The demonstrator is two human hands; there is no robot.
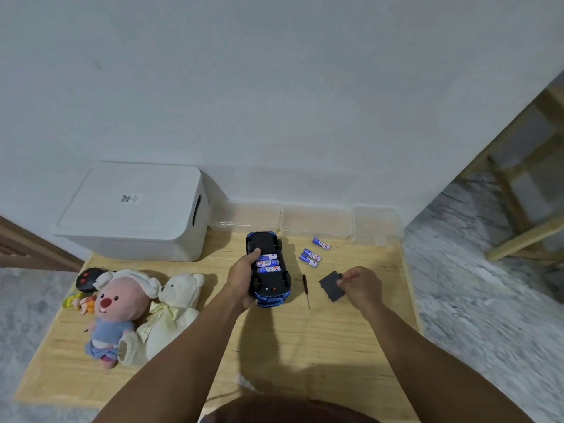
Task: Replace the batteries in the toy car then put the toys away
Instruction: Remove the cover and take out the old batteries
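Observation:
A blue toy car [270, 288] lies upside down on the wooden table [305, 340]. Its battery bay is uncovered and three blue-and-white batteries [268, 263] sit inside. My left hand [241, 279] grips the car's left side, thumb up near the bay. My right hand [361, 285] pinches a corner of the dark battery cover [331, 285], to the right of the car. Three loose batteries [311, 257] lie beyond the cover. A small screwdriver [306, 290] lies between car and cover.
A white lidded storage box [134, 215] stands at the back left. Clear plastic containers [314, 221] line the wall. A pink plush [114, 309], a white bear [177, 306], a black remote [87, 277] and a small doll [79, 302] lie at the left.

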